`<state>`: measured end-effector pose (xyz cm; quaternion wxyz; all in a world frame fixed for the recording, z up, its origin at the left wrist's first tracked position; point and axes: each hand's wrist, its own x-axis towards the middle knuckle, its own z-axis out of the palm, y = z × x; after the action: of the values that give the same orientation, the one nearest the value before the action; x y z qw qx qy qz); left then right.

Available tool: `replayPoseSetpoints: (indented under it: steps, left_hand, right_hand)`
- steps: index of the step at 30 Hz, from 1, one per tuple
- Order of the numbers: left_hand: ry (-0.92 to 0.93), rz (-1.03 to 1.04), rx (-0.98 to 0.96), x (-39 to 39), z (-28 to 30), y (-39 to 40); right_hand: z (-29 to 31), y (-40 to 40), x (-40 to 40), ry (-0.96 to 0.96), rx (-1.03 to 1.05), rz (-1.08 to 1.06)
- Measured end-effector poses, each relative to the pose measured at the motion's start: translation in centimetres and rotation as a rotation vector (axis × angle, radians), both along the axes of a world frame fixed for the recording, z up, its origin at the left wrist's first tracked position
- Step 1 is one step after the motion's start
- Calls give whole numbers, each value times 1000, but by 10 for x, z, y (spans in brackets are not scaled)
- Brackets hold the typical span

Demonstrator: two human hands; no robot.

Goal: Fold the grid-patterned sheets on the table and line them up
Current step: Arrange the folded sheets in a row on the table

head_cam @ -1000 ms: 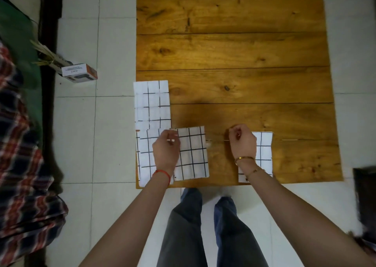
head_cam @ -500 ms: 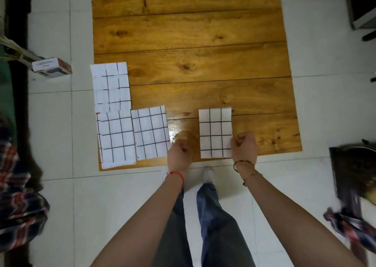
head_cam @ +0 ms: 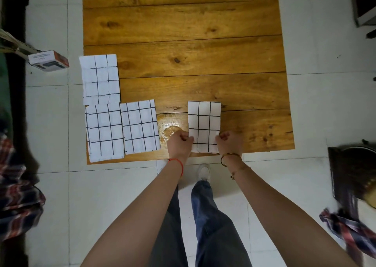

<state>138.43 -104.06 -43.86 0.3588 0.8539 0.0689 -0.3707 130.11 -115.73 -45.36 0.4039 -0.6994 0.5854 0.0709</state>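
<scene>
Three white grid-lined folded paper sheets [head_cam: 105, 112] crowd the wooden table's [head_cam: 183, 53] eight o'clock corner. Toward six o'clock, the left hand [head_cam: 180, 143] and right hand [head_cam: 230, 142] pinch a narrower folded sheet [head_cam: 204, 124]; uneven pulling could skew it.

Both bare forearms reach forward side by side, the left hand [head_cam: 180, 144], a red thread round its wrist, and the right hand [head_cam: 228, 142], bangles at its wrist, each with fingers curled, pinching opposite side edges of one folded sheet [head_cam: 204, 122].
</scene>
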Motion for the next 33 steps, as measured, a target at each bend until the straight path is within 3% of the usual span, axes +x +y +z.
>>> replayPoseSetpoints:
  steps: [6, 14, 22, 33]
  left_hand:
    - [-135, 71, -93, 53, 18, 10]
    - [-223, 187, -140, 161, 29, 52]
    - [-256, 151, -97, 226, 3, 85]
    - [-379, 45, -82, 237, -6, 108]
  right_hand:
    - [28, 0, 43, -180, 0, 48]
    - [32, 26, 163, -336, 22, 107]
    - [5, 53, 245, -332, 3, 160]
    - [-10, 68, 244, -207, -180, 392]
